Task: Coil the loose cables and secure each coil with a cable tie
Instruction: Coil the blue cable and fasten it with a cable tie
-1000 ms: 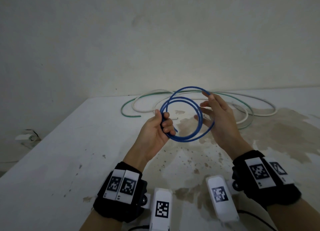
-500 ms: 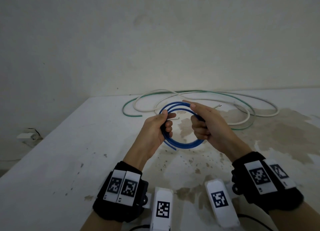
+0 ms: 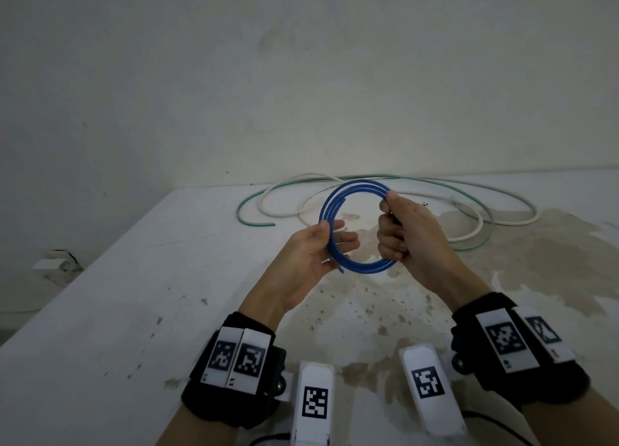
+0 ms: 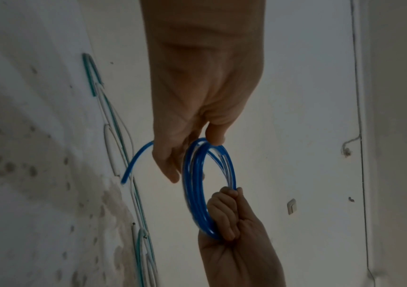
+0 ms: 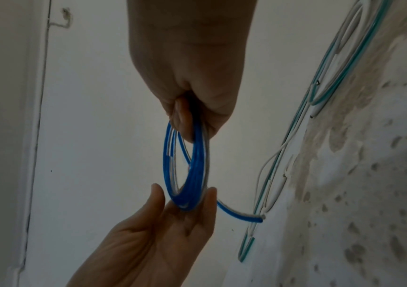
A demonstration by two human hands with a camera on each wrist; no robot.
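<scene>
spread wider than half a second ago, the round blue plastic cable coil point(image 3: 329, 211) is being held above the stained white counter point(image 3: 134, 278), clenched by fingers of the right hand point(image 3: 412, 238) and pinched between thumb and straight fingers of the left hand point(image 3: 311, 254).

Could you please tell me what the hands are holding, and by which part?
Both hold the blue cable coil: the right hand grips its right side; the left hand pinches its left side between thumb and fingers, near the loose end.
</scene>
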